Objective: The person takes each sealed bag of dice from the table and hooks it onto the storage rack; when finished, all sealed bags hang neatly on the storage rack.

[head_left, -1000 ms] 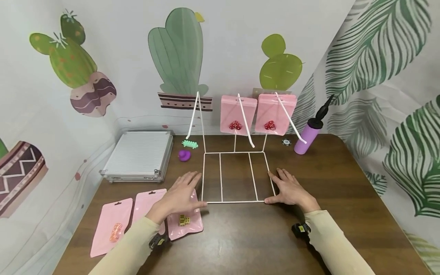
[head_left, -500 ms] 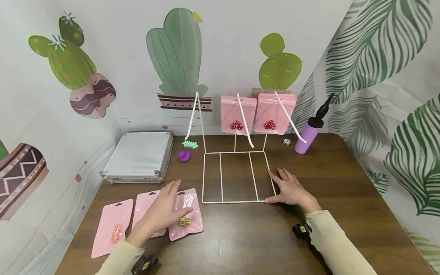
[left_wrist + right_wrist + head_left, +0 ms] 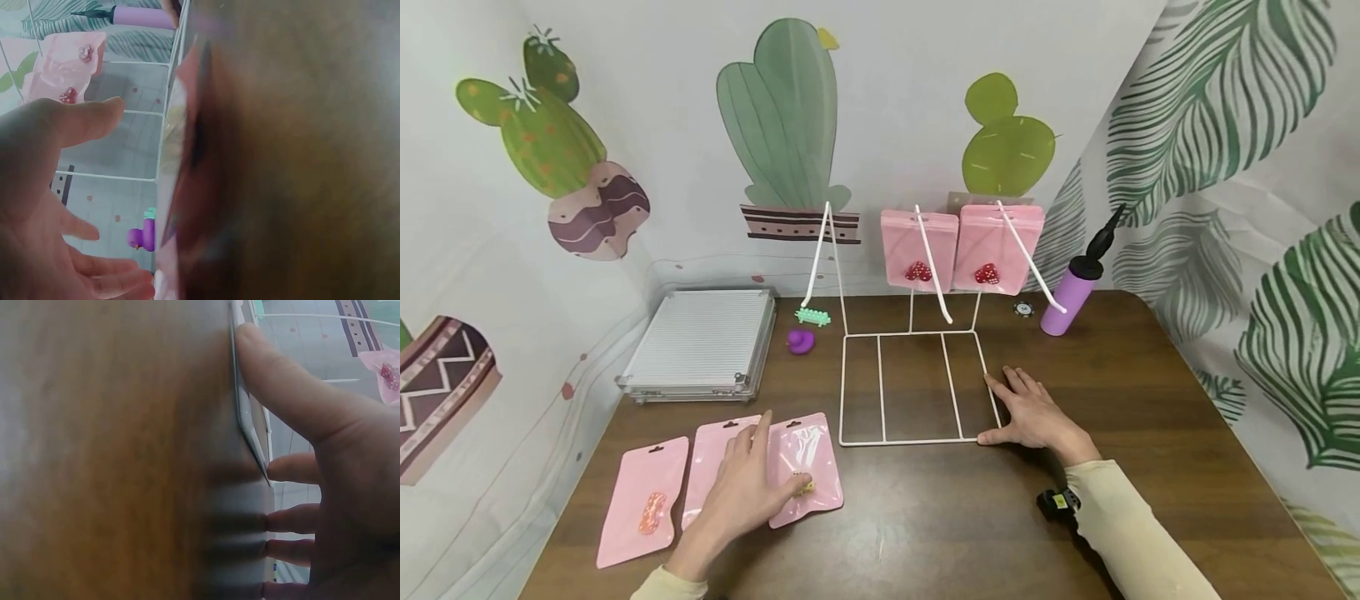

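Fingers spread, my left hand [image 3: 741, 492] is over the middle pink zip pouch [image 3: 706, 454], its thumb reaching across the right pink pouch [image 3: 820, 458] and its yellow dice. Whether it touches them I cannot tell; in the left wrist view its thumb [image 3: 94, 122] and fingers stand apart with nothing between. A third pink pouch [image 3: 632, 487] with orange dice lies at the far left. My right hand [image 3: 1033, 417] rests by the front right corner of a white wire rack [image 3: 917, 442], thumb and fingertips touching its frame. Pink pouches with red dice [image 3: 901, 242] hang on the rack's middle and right hooks.
The left hook [image 3: 817, 258] bears nothing. Left of the rack lie a purple duck [image 3: 801, 341], a green toy [image 3: 812, 317] and a silver case [image 3: 700, 337]. A purple hand pump [image 3: 1067, 304] and a poker chip [image 3: 1023, 309] stand at the back right.
My left hand has left the rack's front left corner and moved left and toward me, over the middle pouch. The right hand stays at the rack's corner.
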A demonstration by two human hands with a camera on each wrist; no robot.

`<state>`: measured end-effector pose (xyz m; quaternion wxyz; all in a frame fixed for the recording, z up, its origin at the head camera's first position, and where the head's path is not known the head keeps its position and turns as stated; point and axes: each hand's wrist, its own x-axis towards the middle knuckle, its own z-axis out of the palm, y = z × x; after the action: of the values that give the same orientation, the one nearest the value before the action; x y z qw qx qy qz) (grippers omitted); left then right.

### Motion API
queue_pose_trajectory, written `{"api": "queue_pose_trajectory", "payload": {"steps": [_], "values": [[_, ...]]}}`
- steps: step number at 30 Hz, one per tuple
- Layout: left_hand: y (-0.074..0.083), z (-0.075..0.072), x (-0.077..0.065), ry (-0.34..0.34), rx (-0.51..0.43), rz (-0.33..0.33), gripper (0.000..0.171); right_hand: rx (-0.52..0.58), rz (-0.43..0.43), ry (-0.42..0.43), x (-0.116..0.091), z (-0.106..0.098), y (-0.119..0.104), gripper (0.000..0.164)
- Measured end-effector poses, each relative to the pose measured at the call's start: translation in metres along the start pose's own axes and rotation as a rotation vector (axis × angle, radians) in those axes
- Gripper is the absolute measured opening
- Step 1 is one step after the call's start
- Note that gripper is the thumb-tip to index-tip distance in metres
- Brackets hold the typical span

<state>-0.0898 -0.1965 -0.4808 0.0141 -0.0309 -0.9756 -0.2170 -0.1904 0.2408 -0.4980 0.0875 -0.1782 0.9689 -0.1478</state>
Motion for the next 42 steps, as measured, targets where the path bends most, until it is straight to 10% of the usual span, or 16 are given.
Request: {"api": "queue_pose_trajectory", "payload": {"steps": [25,42], "values": [[0.003,0.023,-0.002,0.004,0.159,-0.007,0.118,0.016,0.002,0.003,0.000,0.001,0.002,0.110],[0.009,0.026,-0.002,-0.006,0.093,0.002,0.132,0.042,0.023,-0.011,0.000,0.003,0.003,0.112]]}}
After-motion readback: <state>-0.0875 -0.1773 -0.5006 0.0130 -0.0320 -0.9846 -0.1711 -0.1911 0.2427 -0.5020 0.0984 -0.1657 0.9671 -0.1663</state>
